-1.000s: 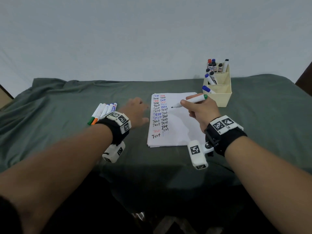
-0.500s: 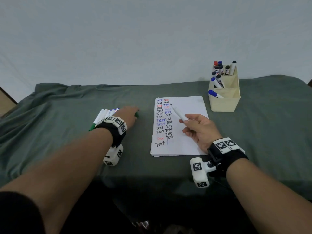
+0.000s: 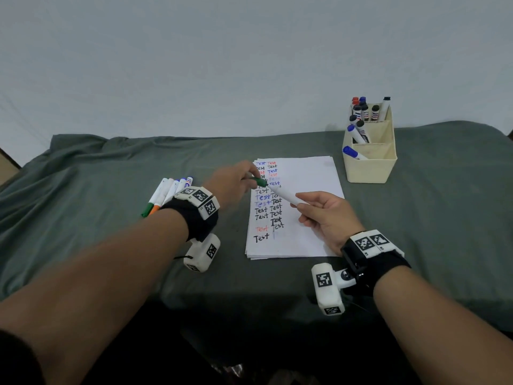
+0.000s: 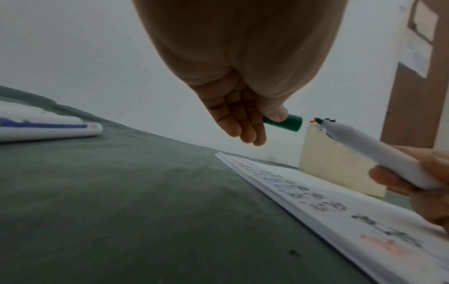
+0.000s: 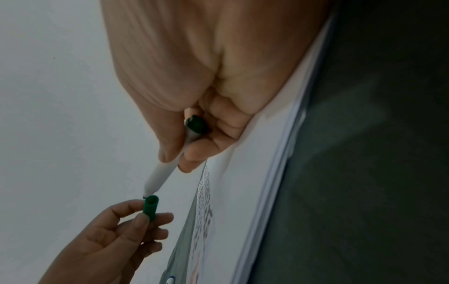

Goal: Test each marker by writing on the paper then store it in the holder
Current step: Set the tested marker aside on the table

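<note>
Head view: the green marker (image 3: 286,193) is held above the paper (image 3: 294,207), its white barrel gripped between the thumb and curled fingers of the right hand (image 3: 324,218), the bare tip aimed up and left. Just at that tip the green cap (image 3: 259,182) is pinched by the thumb and fingers of the left hand (image 3: 233,184) — open end toward the tip, cap and tip close but apart in the left wrist view. Both forearms are raised over the grey-green cloth (image 3: 111,240). Only the right wrist view shows the barrel's green rear end tucked in the palm. Untested markers (image 3: 166,193) lie left; the cream holder (image 3: 370,162) stands beyond, markers in it.
</note>
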